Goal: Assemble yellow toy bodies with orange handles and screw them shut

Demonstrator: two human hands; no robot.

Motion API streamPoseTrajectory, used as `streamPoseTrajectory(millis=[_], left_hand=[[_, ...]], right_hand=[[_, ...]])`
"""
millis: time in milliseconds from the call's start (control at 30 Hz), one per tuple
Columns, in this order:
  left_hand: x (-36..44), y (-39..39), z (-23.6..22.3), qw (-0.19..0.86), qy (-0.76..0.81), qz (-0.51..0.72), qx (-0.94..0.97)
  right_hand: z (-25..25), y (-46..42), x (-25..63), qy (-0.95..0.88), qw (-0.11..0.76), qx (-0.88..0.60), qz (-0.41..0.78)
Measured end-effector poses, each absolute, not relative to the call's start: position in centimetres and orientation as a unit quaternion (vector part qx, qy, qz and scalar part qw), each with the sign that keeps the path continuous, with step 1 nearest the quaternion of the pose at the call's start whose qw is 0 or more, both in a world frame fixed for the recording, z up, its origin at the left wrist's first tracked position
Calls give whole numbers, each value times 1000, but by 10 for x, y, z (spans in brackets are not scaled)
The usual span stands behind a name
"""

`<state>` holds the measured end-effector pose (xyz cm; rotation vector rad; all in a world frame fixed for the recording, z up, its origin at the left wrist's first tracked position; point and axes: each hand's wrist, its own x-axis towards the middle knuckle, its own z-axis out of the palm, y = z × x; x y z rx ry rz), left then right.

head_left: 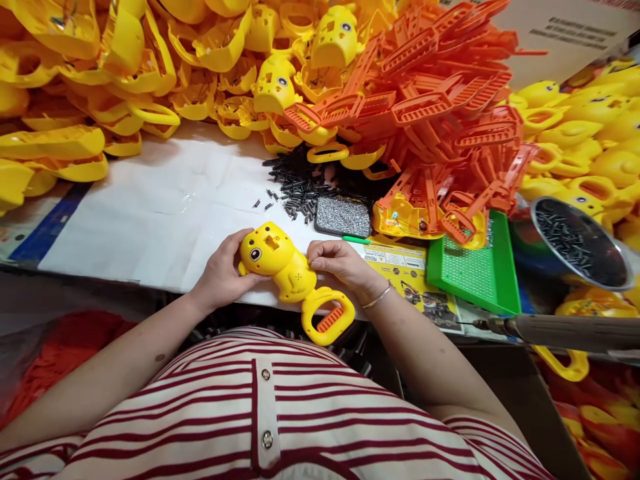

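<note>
A yellow plastic duck-shaped toy (293, 272) with a printed eye and a looped handle lies tilted in front of me at the table's edge. My left hand (223, 270) is wrapped round its head end, thumb below and fingers behind. At the toy's right side, my right hand (345, 265) has thumb and fingertips pinched together against the body; whether something small sits between them I cannot make out. An orange ridged trigger piece (331, 319) shows inside the handle loop. Just beyond the toy are a phone-like block with a speckled top (343, 216) and a green stick (356, 240).
Small black screws (300, 193) lie scattered behind the block. Yellow shells (210, 47) and orange parts (440, 87) are heaped at the back. A green tray (505, 267), a bowl of screws (575, 240) and a power screwdriver (555, 331) stand on the right.
</note>
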<state>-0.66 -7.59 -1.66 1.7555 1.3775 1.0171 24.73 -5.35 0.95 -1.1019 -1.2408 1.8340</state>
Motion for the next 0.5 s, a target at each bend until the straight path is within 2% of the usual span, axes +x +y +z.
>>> streamPoseTrajectory(millis=[200,367,433,500], left_hand=[[-6,-76,-16,335,526,390,678],[-6,-77,-17,326,520,392,686],[-6,-78,-16,321,526,393,682],[-6,-78,-16,319,531,392,680]], right_hand=[[10,-52,247,-486,322,-411,701],[12,-46,249,-529,254,-398,705],[15,-38,254,-580,262,-424,644],[18,-25,264,-630,311,-497,510]])
